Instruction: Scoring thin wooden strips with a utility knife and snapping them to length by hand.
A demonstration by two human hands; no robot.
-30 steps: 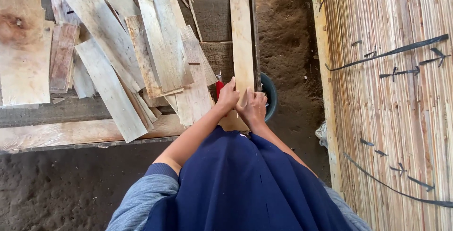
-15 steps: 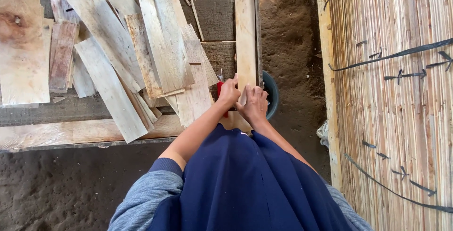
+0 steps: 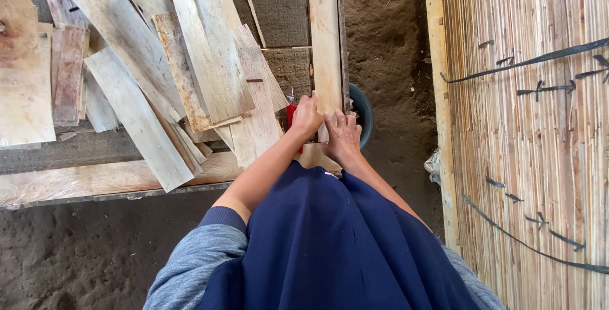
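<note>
A rough rural woodworking spot, open and earthen. Bare dirt floor (image 3: 76, 253); heap of sawn offcut planks (image 3: 190, 63) lying loose across a low counter of weathered boards (image 3: 279, 6); wall of split bamboo slats (image 3: 526, 126) bound with dark ties alongside.

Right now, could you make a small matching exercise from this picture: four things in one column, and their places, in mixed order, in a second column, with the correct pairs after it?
Things:
1. long pale upright wooden plank
2. dark round bucket
3. woven bamboo wall
4. small red object

Places:
A. along the right side of the picture
B. under both hands, the left hand and the right hand
C. on the earth floor, partly hidden by the plank
D. just left of the left hand

Pairs: 1-B, 2-C, 3-A, 4-D
</note>
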